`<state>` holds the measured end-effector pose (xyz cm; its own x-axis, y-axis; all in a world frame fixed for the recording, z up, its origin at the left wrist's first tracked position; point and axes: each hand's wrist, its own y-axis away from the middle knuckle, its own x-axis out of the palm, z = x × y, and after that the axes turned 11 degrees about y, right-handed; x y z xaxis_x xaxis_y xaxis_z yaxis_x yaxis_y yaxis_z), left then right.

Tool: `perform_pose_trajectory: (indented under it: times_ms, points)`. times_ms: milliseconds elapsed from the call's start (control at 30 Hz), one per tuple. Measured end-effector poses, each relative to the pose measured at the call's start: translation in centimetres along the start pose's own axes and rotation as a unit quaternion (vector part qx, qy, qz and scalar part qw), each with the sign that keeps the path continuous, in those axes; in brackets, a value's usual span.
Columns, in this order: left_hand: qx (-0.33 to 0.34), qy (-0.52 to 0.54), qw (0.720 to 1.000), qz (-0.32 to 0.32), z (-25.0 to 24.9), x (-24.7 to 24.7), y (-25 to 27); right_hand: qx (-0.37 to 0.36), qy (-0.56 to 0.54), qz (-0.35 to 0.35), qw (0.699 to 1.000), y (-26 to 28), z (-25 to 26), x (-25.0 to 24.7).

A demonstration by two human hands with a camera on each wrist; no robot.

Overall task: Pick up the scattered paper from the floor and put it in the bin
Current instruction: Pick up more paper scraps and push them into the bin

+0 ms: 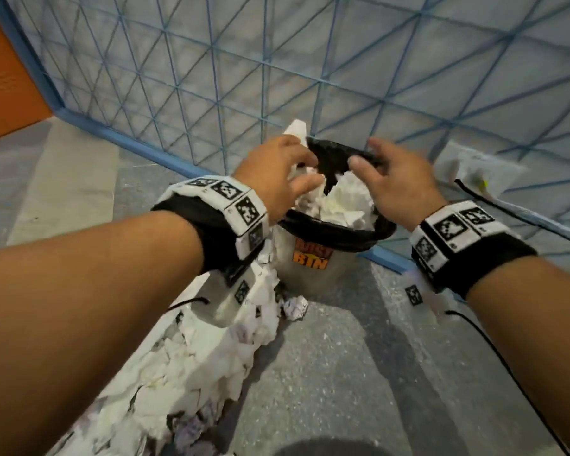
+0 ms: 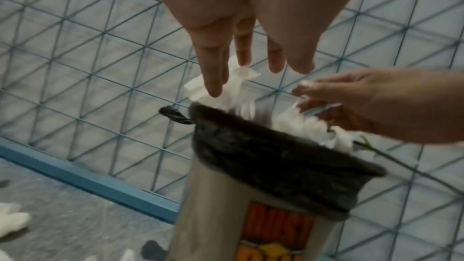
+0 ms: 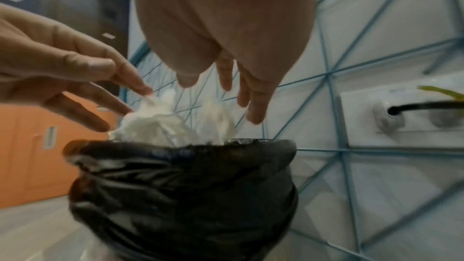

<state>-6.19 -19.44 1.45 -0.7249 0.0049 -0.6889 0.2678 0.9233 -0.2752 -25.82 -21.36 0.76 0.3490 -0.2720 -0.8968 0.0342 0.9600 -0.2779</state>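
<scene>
Your left hand (image 1: 278, 172) has its fingers (image 2: 212, 70) spread and nearly straight, holding nothing, the tips just above the crumpled white paper (image 1: 339, 202) heaped in the bin (image 1: 313, 268). Your right hand (image 1: 395, 184) is likewise extended with fingers (image 3: 253, 106) loose and apart, gripping nothing; in the head view its thumb lies close to the raised flap of the black liner (image 1: 334, 159) at the bin's 12 o'clock edge, though contact cannot be confirmed.

The paper in the bin is white, crushed into soft ragged wads, and stands above the rim. One stiffer piece (image 1: 297, 130) juts up at the 11 o'clock side. More paper remains on the floor: a large white pile (image 1: 191, 363) at the bin's 7 o'clock, under your left forearm, and one small wad (image 1: 295, 307) at the bin's 6 o'clock, just beside its base.

The bin is a pale cylinder with the black bag folded over its rim. Its label shows orange letters; the head view reads "BIN" on the lower line, the upper line partly hidden by the liner.

The floor (image 1: 336, 373) is grey and speckled. Behind the bin stands a pale wall (image 1: 211, 60) crossed by a blue triangular grid with a blue base strip. An orange panel (image 1: 4, 80) sits at 10 o'clock. A white socket plate (image 3: 401, 114) with a black cable plugged in is at 2 o'clock.
</scene>
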Motion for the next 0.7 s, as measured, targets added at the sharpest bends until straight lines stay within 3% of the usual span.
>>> perform_pose_trajectory:
  times_ms: [133,233,333,467,567,700]
  points:
    - [0.005,-0.051,0.999,-0.011,3.0,-3.9,3.5,-0.110,-0.030,-0.129,0.985,2.4,1.6,-1.7]
    - [-0.043,-0.125,0.986,0.103,6.3,-6.7,8.1,-0.206,-0.056,-0.126,0.969,5.6,4.3,-1.2]
    - [-0.121,-0.181,0.946,0.240,10.3,-8.0,13.4,-0.282,-0.002,0.036,0.959,8.6,7.4,1.2]
    - [-0.176,-0.177,0.904,0.346,13.5,-7.1,19.0,-0.325,0.163,0.279,0.889,12.0,10.5,5.0]
    - [-0.179,-0.160,0.880,0.409,14.5,-4.6,22.8,-0.260,0.211,0.385,0.860,14.6,12.2,7.6]
    - [-0.168,-0.155,0.855,0.465,15.1,-1.7,27.1,-0.083,0.154,0.451,0.875,20.2,13.2,11.4]
